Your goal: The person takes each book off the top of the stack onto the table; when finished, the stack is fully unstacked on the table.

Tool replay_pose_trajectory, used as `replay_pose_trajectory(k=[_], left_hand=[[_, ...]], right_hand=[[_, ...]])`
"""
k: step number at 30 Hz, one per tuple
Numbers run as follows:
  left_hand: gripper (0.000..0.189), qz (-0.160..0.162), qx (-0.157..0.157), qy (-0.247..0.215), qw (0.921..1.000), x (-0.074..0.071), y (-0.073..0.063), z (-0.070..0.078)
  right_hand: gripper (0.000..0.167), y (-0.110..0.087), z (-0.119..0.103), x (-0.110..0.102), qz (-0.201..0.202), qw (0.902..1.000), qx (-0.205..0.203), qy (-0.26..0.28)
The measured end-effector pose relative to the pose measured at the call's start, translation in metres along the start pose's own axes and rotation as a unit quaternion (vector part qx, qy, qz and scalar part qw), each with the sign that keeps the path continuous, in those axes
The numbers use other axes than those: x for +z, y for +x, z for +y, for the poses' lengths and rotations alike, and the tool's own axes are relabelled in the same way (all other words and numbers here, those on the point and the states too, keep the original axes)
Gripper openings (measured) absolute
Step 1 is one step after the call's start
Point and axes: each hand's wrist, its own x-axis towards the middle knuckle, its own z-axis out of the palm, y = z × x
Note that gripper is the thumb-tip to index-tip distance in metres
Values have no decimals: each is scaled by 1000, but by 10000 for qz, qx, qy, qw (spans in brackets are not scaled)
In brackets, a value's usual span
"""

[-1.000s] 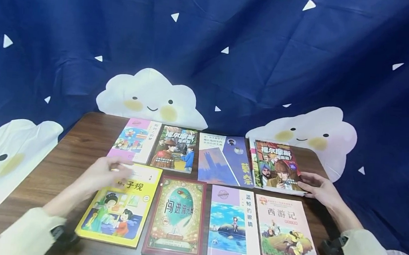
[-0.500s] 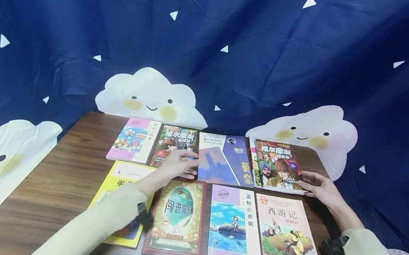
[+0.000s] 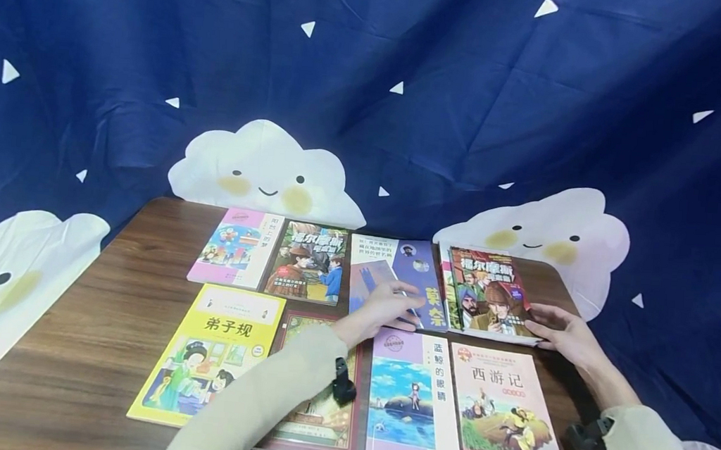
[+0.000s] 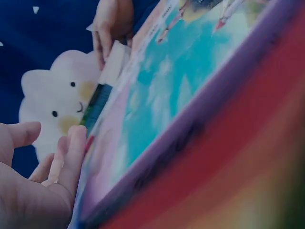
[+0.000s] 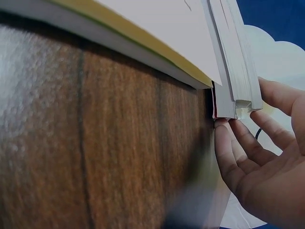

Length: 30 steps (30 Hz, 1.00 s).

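In the head view, my left hand [image 3: 386, 306] is over the lower part of a blue-purple art book [image 3: 416, 275], its fingers pointing right. In the left wrist view its fingers [image 4: 72, 157] are extended close to a book surface; contact is not clear. My right hand [image 3: 564, 333] is at the right edge of a small stack of books, topped by a detective comic book [image 3: 489, 291]. The right wrist view has its fingertips [image 5: 226, 138] touching the edges of the stacked books [image 5: 233, 62], with one digit reaching toward the top cover.
On the wooden table [image 3: 120, 291] lie a lilac book [image 3: 231, 247], another detective comic [image 3: 310, 260], a yellow book [image 3: 218, 334], a red-bordered book [image 3: 349, 408] partly under my left sleeve, a lilac whale book [image 3: 406, 405] and a pink book [image 3: 507, 413]. A blue cloud curtain [image 3: 371, 91] hangs behind.
My left hand has moved right from above the yellow book, past the back-row detective comic, to the blue-purple art book. My right hand has stayed at the stack. The books show no clear shift.
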Motion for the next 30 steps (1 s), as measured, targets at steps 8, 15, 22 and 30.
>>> replay_pose_trajectory(k=[8, 15, 22, 30], left_hand=[[47, 0, 8, -484, 9988, 30, 25, -8], [41, 369, 106, -756, 9964, 50, 43, -10], [37, 526, 123, -990, 9936, 58, 48, -11], [38, 373, 72, -1129, 9929, 67, 51, -14]], right_hand=[[70, 4, 0, -1, 8, 10000, 66, -62], [70, 2, 0, -3, 51, 10000, 27, -68], [71, 1, 0, -1, 21, 10000, 76, -44], [69, 3, 2, 0, 13, 10000, -8, -44]])
